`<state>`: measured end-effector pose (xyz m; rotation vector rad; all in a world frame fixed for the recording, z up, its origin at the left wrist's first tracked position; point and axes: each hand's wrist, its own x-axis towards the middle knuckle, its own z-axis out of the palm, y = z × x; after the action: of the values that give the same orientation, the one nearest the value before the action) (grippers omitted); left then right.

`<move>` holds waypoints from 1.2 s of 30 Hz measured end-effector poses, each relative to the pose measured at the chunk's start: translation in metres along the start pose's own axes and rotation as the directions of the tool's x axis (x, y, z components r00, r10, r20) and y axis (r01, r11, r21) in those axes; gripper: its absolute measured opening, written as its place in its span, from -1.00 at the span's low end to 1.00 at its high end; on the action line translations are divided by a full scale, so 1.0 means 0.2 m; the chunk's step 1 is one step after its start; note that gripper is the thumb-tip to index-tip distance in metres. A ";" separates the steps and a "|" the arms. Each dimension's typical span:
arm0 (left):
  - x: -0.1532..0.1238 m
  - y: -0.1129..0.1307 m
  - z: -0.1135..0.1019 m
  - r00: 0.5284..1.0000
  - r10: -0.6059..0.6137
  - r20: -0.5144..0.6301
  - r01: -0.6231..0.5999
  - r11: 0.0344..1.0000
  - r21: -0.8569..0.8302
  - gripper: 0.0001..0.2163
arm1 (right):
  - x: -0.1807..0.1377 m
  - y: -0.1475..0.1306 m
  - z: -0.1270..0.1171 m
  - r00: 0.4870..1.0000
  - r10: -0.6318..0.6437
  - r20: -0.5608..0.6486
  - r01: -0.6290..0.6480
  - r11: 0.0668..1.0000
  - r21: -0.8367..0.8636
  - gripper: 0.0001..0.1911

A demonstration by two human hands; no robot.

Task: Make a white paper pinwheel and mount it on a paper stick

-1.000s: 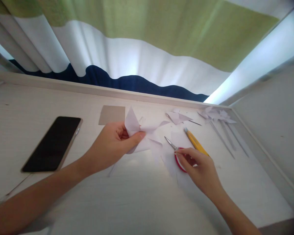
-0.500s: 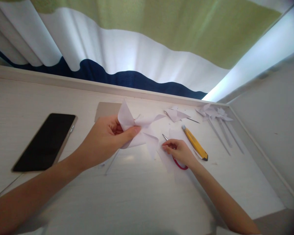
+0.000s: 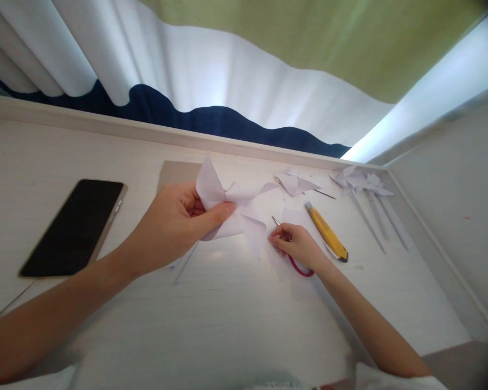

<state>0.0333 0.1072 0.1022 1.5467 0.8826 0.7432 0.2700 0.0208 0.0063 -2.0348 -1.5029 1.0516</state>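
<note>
Head view: left hand [image 3: 173, 227] pinches a white paper pinwheel [image 3: 231, 211] between thumb and fingers above the desk [image 3: 228, 325] middle, with the blades sticking out right of the grip. Right hand [image 3: 299, 245] lies curled over red-handled scissors [image 3: 301, 271] flat on the desk just right of the pinwheel; can't tell if it actually grips them. Yellow knife [image 3: 327, 238] is just beside it, and a phone [image 3: 73, 227] is near the left edge.

The right hand [image 3: 296, 246] covers most of the scissors [image 3: 301, 269]: only a blade tip and part of a red loop show, the grip unclear. The paper pinwheel [image 3: 230, 208] hides fingertips of the left hand [image 3: 173, 227] and part of a brown card [image 3: 171, 173]
</note>
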 end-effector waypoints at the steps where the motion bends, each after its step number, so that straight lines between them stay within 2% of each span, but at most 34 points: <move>1: 0.00 0.00 0.00 1.000 0.001 0.001 -0.001 1.000 0.002 -0.97 | 0.00 0.00 0.00 1.000 -0.004 -0.011 0.004 1.000 -0.004 -0.89; 6: 0.01 0.00 0.00 1.000 0.000 0.013 0.000 1.000 -0.005 -0.96 | -0.01 0.00 0.01 0.998 -0.018 -0.065 0.017 1.000 -0.019 -0.91; 16: 0.00 0.01 0.01 1.000 -0.011 0.014 0.011 1.000 -0.011 -0.97 | 0.00 -0.02 0.02 0.997 0.013 -0.080 -0.012 1.000 0.015 -0.93; 23: 0.00 0.00 0.01 1.000 -0.006 0.001 0.006 0.999 0.052 -0.96 | 0.01 -0.01 0.03 0.995 0.023 -0.097 -0.021 1.000 0.024 -0.94; 32: -0.02 0.01 0.01 0.999 0.030 0.029 -0.030 0.999 0.015 -0.97 | -0.01 0.02 0.04 0.992 -0.037 -0.123 0.046 0.996 0.071 -0.91; 36: -0.03 0.03 0.01 0.999 0.024 0.037 -0.025 1.000 0.008 -0.97 | -0.01 0.04 0.05 0.991 -0.050 -0.126 0.068 0.987 0.145 -0.87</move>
<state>0.0326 0.1018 0.1074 1.5766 0.8422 0.7270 0.2684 0.0145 -0.0048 -1.9038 -1.3721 0.9675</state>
